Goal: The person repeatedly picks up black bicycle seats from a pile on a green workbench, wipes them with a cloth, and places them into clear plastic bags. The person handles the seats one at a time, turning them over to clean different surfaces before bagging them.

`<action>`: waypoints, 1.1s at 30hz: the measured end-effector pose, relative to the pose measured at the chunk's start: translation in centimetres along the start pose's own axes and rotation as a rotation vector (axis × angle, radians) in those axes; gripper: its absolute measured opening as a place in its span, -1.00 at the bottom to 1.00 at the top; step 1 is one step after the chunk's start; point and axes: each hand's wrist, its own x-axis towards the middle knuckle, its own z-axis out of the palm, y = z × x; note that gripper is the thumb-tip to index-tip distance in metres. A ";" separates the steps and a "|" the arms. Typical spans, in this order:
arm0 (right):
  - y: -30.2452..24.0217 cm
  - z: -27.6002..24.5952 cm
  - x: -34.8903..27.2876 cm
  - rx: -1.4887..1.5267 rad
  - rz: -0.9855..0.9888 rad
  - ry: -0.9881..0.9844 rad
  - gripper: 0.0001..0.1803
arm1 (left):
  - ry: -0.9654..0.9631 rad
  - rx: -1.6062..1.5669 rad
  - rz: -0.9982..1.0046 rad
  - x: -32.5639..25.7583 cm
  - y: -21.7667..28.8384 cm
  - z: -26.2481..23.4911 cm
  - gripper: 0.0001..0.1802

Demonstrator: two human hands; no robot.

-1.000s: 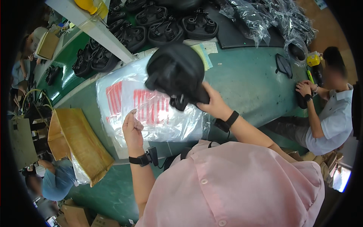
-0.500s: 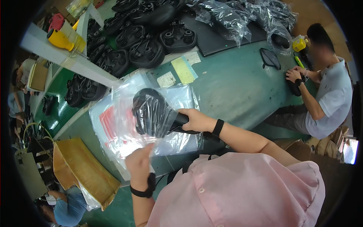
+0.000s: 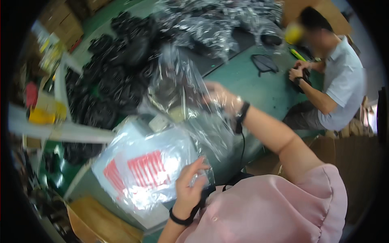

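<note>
Over the worktop [image 3: 267, 91], between the black saddles [image 3: 99, 112] and its near edge, extends a clear bag [image 3: 178, 73], the right hand [image 3: 223, 99] at it, too blurred to tell its grip, while the left hand [image 3: 189, 188], thumb and fingers spread, is by the right edge of the stacked flat bags [image 3: 146, 164]

A green table [image 3: 247, 91] carries stacked clear plastic bags [image 3: 139, 158], heaped black saddles [image 3: 107, 87] and a dark mat [image 3: 214, 67].

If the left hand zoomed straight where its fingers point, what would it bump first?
Probably the clear plastic trailing below the right hand, just ahead of the left hand. Depth is unclear; they might already touch.
</note>
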 end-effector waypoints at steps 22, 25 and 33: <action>-0.7 -5.1 24.1 -1.225 0.228 0.356 -0.13 | 0.126 -0.173 -0.736 -3.3 -11.7 0.7 -0.60; -0.3 -4.0 21.8 -1.067 0.230 0.430 -0.10 | 0.205 -0.190 -0.696 -1.2 -10.9 0.5 -0.59; 5.6 0.0 2.2 -0.124 -0.072 0.272 -0.36 | 0.401 -0.397 -0.249 3.7 -9.3 1.3 -0.34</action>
